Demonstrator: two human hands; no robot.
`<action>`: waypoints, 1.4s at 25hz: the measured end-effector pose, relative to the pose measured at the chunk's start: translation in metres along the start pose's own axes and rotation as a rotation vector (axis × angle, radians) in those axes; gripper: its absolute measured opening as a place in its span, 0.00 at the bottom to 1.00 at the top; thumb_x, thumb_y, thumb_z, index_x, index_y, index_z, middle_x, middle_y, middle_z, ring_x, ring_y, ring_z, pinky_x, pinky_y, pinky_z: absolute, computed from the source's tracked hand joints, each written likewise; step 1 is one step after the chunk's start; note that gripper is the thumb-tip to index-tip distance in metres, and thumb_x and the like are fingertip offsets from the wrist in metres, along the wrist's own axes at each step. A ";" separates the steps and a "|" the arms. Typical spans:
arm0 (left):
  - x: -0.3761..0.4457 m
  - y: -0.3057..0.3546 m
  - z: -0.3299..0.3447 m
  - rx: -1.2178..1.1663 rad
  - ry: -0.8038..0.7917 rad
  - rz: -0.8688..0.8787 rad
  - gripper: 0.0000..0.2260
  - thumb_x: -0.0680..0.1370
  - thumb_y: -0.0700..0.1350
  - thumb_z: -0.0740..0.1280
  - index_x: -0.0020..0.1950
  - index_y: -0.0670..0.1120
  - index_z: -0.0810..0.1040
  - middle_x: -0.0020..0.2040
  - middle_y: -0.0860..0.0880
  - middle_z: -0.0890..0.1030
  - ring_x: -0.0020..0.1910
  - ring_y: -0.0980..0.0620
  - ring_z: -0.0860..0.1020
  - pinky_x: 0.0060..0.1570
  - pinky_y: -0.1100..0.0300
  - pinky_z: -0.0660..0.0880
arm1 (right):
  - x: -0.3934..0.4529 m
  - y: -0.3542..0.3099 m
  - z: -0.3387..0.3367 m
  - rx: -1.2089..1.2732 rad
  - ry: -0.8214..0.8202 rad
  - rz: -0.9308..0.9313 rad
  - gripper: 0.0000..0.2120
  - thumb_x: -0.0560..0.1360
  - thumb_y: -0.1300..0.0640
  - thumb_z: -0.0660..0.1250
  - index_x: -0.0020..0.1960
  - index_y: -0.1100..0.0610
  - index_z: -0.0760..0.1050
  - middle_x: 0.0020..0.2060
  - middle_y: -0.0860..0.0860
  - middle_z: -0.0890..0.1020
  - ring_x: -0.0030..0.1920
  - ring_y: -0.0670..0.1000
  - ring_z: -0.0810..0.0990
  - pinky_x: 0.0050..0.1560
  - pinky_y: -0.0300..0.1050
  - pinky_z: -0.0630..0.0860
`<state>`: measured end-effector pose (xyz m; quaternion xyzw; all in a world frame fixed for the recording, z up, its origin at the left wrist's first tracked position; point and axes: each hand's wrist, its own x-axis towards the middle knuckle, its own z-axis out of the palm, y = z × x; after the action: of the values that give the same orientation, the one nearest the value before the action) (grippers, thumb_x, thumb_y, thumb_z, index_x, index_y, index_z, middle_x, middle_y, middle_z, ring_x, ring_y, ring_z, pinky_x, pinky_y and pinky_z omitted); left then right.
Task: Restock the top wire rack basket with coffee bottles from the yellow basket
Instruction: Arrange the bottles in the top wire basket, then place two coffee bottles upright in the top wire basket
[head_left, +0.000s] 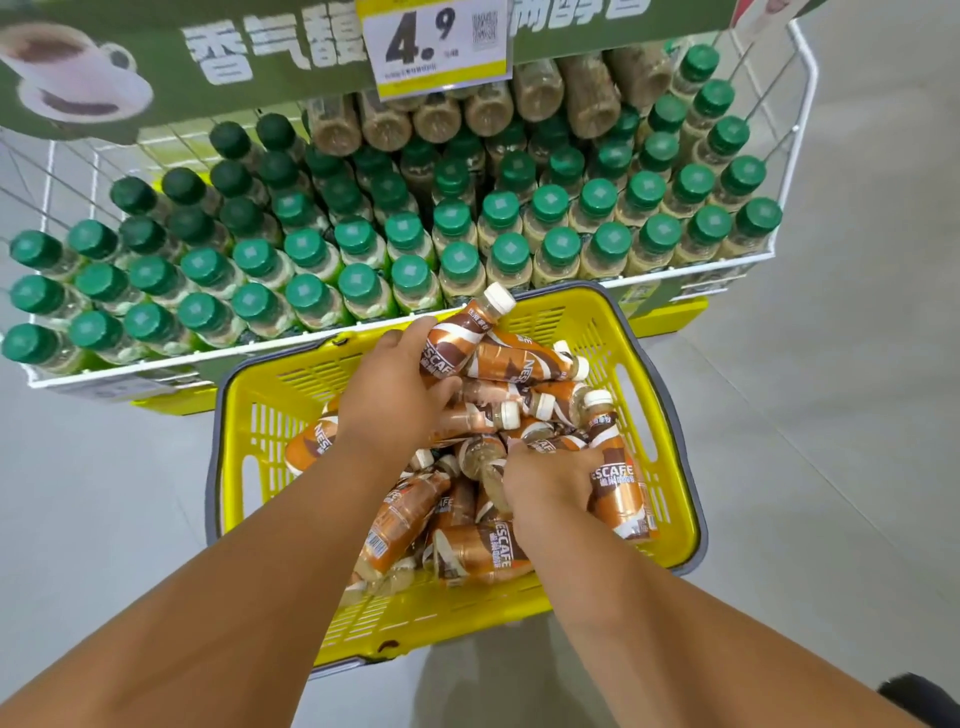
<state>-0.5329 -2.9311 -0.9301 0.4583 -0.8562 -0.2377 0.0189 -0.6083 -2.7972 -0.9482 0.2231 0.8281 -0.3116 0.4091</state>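
Down inside the yellow slotted plastic basket (249, 415), both hands are buried in a heap of brown-and-orange labelled coffee bottles with white caps. The left hand (395, 389) is wrapped around one such bottle (462, 332), whose long axis tilts up and away with its cap pointing toward the rack beyond. The right hand (550, 478) is curled among the pile beside another upright bottle (615, 467) at the basket's right wall; it appears to be closing on a bottle (483, 462) under its fingers, though the grip itself is hidden. Loose bottles lie crosswise in all directions around both wrists. Straight ahead, just past the basket's far rim, stands the white wire rack basket (802, 78), packed with green-capped bottles (358, 283) under a price tag (436, 44). The left hand is nearer the rack, so its bottle looks ready to travel forward and upward first.
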 end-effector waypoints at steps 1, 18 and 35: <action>-0.003 0.002 -0.002 -0.027 -0.001 -0.003 0.32 0.76 0.53 0.74 0.77 0.54 0.66 0.65 0.46 0.76 0.60 0.42 0.77 0.53 0.47 0.78 | -0.001 0.000 -0.002 0.065 -0.010 0.040 0.43 0.75 0.47 0.75 0.76 0.57 0.50 0.70 0.64 0.71 0.64 0.67 0.76 0.60 0.57 0.77; -0.179 0.150 -0.317 -0.513 0.145 -0.229 0.22 0.73 0.55 0.77 0.64 0.58 0.75 0.42 0.67 0.75 0.38 0.73 0.74 0.35 0.72 0.67 | -0.287 -0.073 -0.226 0.196 -0.353 -0.531 0.25 0.71 0.61 0.78 0.62 0.48 0.71 0.50 0.46 0.81 0.44 0.48 0.82 0.40 0.43 0.76; -0.302 0.304 -0.719 -0.865 0.406 -0.126 0.19 0.73 0.53 0.78 0.58 0.59 0.73 0.45 0.60 0.81 0.40 0.63 0.80 0.38 0.65 0.75 | -0.663 -0.224 -0.437 0.169 -0.589 -1.194 0.24 0.73 0.58 0.79 0.63 0.43 0.74 0.59 0.47 0.81 0.43 0.40 0.86 0.39 0.39 0.80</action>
<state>-0.4146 -2.8294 -0.1081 0.4965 -0.6284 -0.4786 0.3600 -0.6082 -2.7263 -0.1259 -0.3361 0.6361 -0.5961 0.3564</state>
